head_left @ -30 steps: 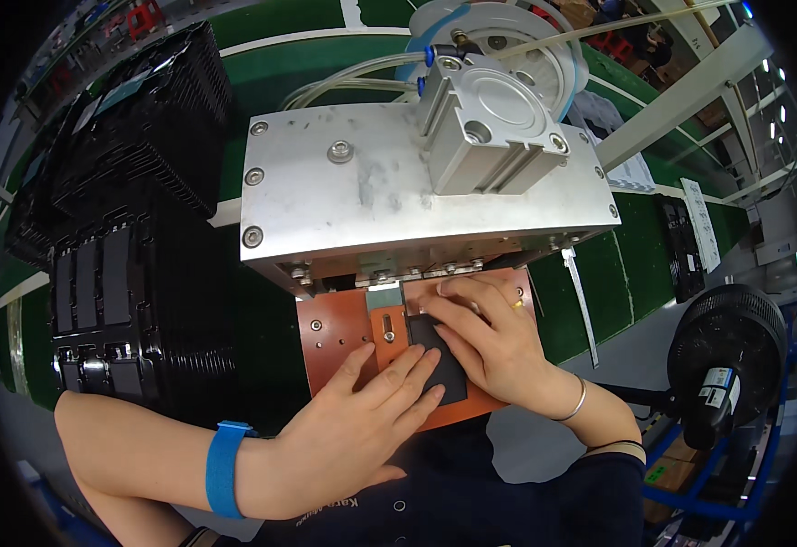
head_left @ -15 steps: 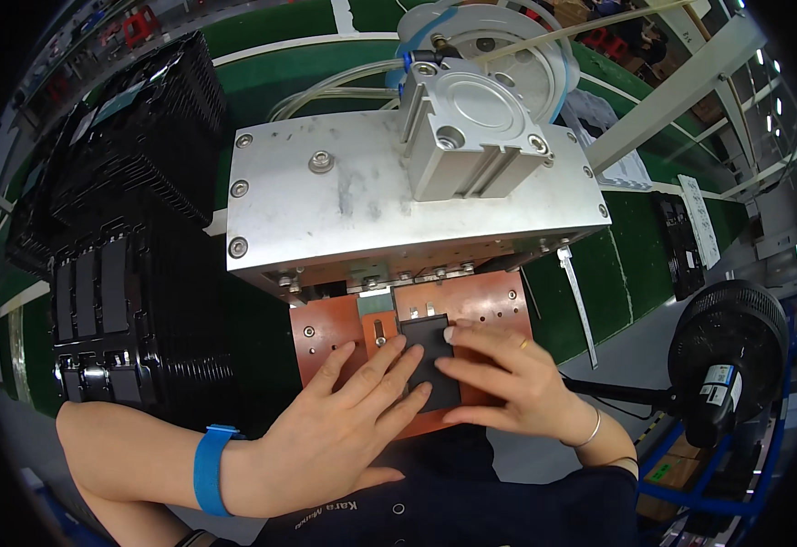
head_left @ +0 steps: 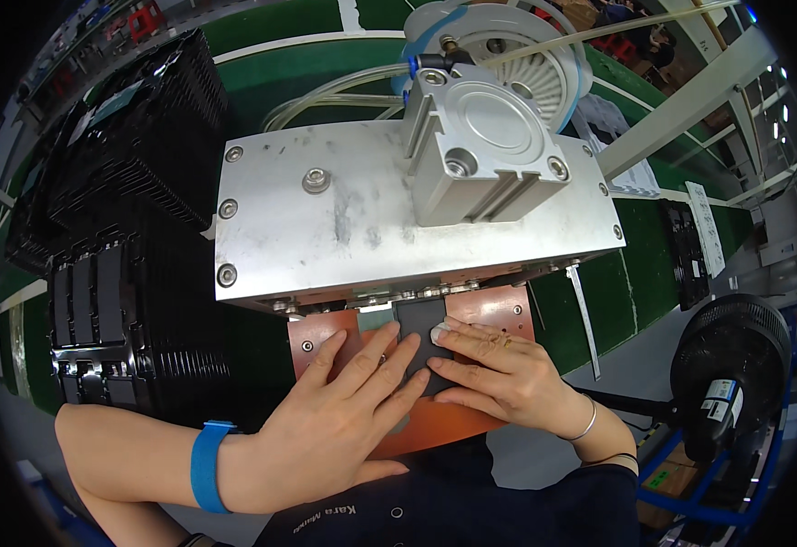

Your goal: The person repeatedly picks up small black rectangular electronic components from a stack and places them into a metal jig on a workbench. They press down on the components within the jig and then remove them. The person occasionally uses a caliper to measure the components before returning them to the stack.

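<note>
A flat dark grey rectangular piece (head_left: 422, 319) lies on the orange base plate (head_left: 496, 304), its far end close against or under the front edge of a silver metal press block (head_left: 344, 210). On its left side rest the spread fingertips of my left hand (head_left: 326, 424). From the right, my right hand (head_left: 508, 374) touches the piece with extended fingers; one fingertip wears a whitish cover. Neither hand wraps around the piece, and its lower left part is hidden by my left fingers. A silver pneumatic cylinder (head_left: 490, 137) stands on top of the block.
Stacked black trays (head_left: 125, 283) holding flat dark pieces stand at the left. Behind the block are clear hoses (head_left: 326, 100) and a white reel (head_left: 544, 82). A black fan (head_left: 727, 365) stands at the right, near a metal ruler-like strip (head_left: 584, 319) on the green mat.
Both hands have moved slightly forward with the dark grey piece, whose far end now reaches the press block's front edge. The view has shifted a little, with the block appearing nearer.
</note>
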`<action>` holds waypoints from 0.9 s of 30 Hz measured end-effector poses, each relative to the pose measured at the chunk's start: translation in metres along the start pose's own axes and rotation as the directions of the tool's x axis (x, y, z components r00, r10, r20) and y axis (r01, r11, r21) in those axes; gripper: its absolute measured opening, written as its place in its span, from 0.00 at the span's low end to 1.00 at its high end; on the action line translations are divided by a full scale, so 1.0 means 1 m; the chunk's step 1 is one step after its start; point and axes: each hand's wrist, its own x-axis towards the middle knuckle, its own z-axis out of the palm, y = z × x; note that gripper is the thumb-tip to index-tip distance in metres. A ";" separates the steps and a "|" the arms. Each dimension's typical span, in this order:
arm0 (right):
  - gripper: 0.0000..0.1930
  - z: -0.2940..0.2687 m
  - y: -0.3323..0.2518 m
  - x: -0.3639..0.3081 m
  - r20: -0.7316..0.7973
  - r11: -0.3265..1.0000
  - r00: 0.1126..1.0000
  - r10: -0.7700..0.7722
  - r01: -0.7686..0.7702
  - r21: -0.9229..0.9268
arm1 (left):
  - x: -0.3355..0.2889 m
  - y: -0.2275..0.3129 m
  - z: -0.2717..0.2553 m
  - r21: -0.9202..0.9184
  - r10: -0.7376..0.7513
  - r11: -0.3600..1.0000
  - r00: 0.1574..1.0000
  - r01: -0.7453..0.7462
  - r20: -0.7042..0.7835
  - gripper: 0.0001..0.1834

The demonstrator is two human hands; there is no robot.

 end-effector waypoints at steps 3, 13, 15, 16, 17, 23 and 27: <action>0.20 -0.002 -0.002 0.001 0.021 1.000 1.000 0.013 -0.013 -0.009 | 0.001 0.001 -0.001 0.021 0.000 1.000 1.000 0.000 0.013 0.44; 0.22 -0.009 -0.037 0.007 0.228 0.896 0.940 0.253 -0.317 0.311 | 0.000 -0.002 0.000 -0.008 0.022 1.000 1.000 -0.022 -0.003 0.41; 0.26 -0.011 -0.033 0.004 0.279 0.639 0.915 0.291 -0.404 0.655 | 0.000 -0.003 0.000 -0.041 0.040 0.998 0.999 -0.042 -0.035 0.39; 0.29 -0.012 -0.031 0.003 0.310 0.462 0.904 0.295 -0.419 0.782 | 0.000 -0.003 0.001 -0.062 0.048 0.997 0.997 -0.052 -0.059 0.38; 0.29 -0.011 -0.032 0.004 0.324 0.155 0.856 0.403 -0.413 0.898 | 0.000 -0.003 0.001 -0.083 0.056 0.995 0.995 -0.062 -0.083 0.37; 0.15 -0.003 -0.003 0.014 0.341 0.166 0.713 0.613 -0.538 0.827 | 0.005 -0.001 -0.025 -0.328 -0.153 0.938 0.983 0.113 -0.100 0.19; 0.14 -0.012 -0.018 0.011 0.269 0.182 0.735 0.623 -0.470 0.864 | 0.004 -0.016 -0.034 -0.730 -0.386 0.570 0.907 0.377 0.167 0.16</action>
